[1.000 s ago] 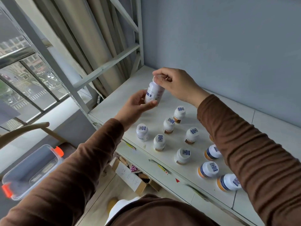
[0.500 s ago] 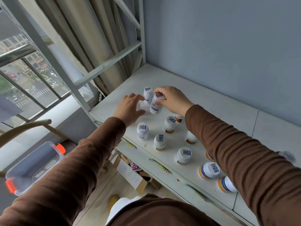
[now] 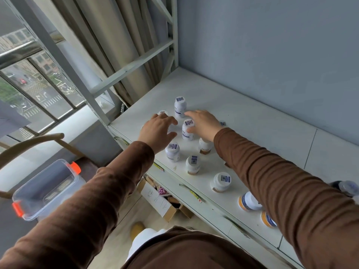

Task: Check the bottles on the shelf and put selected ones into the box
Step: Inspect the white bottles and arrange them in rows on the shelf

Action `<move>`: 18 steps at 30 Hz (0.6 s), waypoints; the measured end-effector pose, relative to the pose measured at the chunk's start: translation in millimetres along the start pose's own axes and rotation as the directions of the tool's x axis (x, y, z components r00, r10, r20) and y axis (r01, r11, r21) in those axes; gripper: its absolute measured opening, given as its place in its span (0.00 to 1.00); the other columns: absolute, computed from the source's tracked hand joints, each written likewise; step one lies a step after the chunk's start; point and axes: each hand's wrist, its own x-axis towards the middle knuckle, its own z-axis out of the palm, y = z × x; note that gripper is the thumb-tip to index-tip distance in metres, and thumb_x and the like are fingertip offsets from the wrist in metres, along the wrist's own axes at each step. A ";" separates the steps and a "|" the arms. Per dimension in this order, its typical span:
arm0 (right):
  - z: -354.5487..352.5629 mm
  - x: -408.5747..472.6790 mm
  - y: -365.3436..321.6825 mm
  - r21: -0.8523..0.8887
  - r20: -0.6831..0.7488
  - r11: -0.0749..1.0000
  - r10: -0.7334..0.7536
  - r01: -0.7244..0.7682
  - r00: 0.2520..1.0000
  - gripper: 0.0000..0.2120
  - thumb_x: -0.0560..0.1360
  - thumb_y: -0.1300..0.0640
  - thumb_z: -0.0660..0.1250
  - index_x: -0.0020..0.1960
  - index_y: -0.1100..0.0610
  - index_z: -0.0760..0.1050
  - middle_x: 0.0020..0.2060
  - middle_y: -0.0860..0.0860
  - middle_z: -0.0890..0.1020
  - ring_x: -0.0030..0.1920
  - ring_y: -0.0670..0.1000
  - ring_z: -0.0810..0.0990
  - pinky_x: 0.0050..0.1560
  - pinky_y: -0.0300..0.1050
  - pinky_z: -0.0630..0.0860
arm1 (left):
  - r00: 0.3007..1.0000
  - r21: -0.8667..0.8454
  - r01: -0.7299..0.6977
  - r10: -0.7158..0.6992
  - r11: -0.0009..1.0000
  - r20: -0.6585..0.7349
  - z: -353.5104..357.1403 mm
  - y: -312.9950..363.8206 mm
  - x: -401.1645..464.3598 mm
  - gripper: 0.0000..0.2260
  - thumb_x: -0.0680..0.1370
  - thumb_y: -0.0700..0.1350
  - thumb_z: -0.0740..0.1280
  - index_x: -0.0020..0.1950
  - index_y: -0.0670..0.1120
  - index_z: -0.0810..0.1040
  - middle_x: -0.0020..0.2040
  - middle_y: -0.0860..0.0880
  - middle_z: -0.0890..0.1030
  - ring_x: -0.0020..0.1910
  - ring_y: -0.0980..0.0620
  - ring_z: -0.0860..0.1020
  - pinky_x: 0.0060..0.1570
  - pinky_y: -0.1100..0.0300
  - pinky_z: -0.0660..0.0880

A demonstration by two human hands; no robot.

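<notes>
bottle (image 3: 187, 130) now upright on shelf (image 3: 242, 121) | right hand (image 3: 204, 125) released

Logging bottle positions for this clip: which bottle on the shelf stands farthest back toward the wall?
The white bottle just beyond the right hand. It stands upright, alone behind the cluster, with every other bottle nearer the shelf's front edge.

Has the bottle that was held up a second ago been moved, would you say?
Yes: that bottle has come down onto the shelf, standing by the right hand.
</notes>
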 end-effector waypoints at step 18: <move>39.5 -114.4 -11.6 -0.077 0.077 0.980 -0.177 0.183 0.981 0.21 0.77 0.60 0.65 0.68 0.48 0.71 0.61 0.49 0.75 0.61 0.54 0.70 0.58 0.49 0.72 | 0.996 -0.181 0.067 -0.055 0.981 0.070 46.0 35.8 -116.7 0.17 0.75 0.51 0.71 0.63 0.52 0.74 0.57 0.54 0.78 0.56 0.52 0.76 0.54 0.58 0.73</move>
